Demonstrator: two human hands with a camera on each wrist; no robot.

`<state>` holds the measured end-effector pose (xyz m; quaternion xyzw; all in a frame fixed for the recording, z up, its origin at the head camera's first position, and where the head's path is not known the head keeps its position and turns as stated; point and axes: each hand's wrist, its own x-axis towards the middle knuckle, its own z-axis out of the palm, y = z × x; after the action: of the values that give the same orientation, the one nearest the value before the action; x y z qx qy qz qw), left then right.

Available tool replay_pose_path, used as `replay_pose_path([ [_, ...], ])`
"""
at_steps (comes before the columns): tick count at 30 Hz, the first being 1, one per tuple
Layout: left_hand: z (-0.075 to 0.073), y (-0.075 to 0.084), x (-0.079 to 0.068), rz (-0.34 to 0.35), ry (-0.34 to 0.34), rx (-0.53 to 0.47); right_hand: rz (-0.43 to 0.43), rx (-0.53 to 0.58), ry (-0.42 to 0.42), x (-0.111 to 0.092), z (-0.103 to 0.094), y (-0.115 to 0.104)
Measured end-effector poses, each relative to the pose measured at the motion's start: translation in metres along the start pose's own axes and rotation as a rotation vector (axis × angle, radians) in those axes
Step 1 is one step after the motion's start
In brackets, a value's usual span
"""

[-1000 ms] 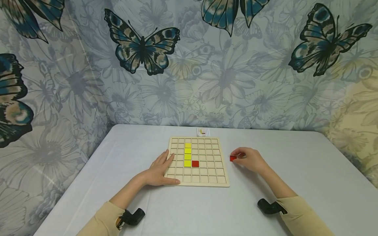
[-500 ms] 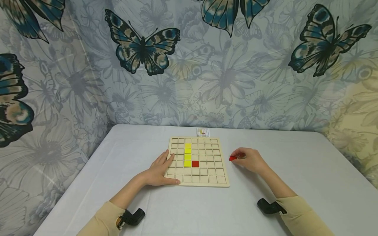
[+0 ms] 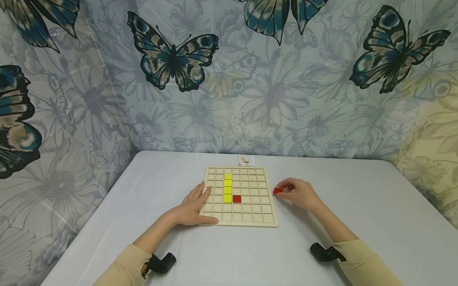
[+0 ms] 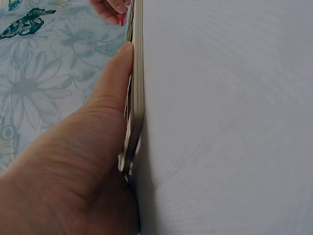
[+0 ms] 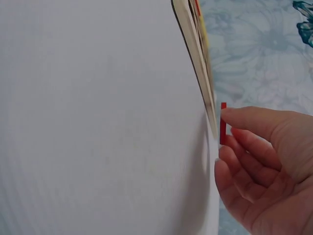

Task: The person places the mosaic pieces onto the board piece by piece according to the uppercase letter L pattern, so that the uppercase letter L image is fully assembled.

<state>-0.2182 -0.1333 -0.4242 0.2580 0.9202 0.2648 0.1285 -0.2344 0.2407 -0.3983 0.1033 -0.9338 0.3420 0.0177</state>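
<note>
A wooden grid board [image 3: 255,208] lies flat on the white-covered table. Several yellow square tiles [image 3: 227,186] form a column in its cells, with one red tile [image 3: 237,198] to the right of the lowest. My left hand [image 3: 191,207] rests on the board's left side, fingers spread and thumb along the front edge. Just past the right edge, my right hand [image 3: 299,194] pinches a red square tile [image 3: 277,190] between thumb and fingers. The right wrist view shows this held tile [image 5: 223,123] edge-on, upright at the thumb tip.
Behind the board lies a small card [image 3: 246,160] printed with a grid and coloured squares. A curtain [image 3: 229,111] with butterflies and flowers hangs along the table's back edge. Black wrist devices [image 3: 162,263] poke out from both sleeves.
My right hand has moved slightly left toward the board with the red tile, which has turned in the fingers. The left hand and the board have stayed put.
</note>
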Motion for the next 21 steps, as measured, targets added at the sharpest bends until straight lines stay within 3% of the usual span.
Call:
replay_pose_path([
  [21, -0.001, 0.000, -0.001, 0.003, 0.002, -0.007, -0.122, 0.068, -0.097, 0.006, 0.036, -0.043],
])
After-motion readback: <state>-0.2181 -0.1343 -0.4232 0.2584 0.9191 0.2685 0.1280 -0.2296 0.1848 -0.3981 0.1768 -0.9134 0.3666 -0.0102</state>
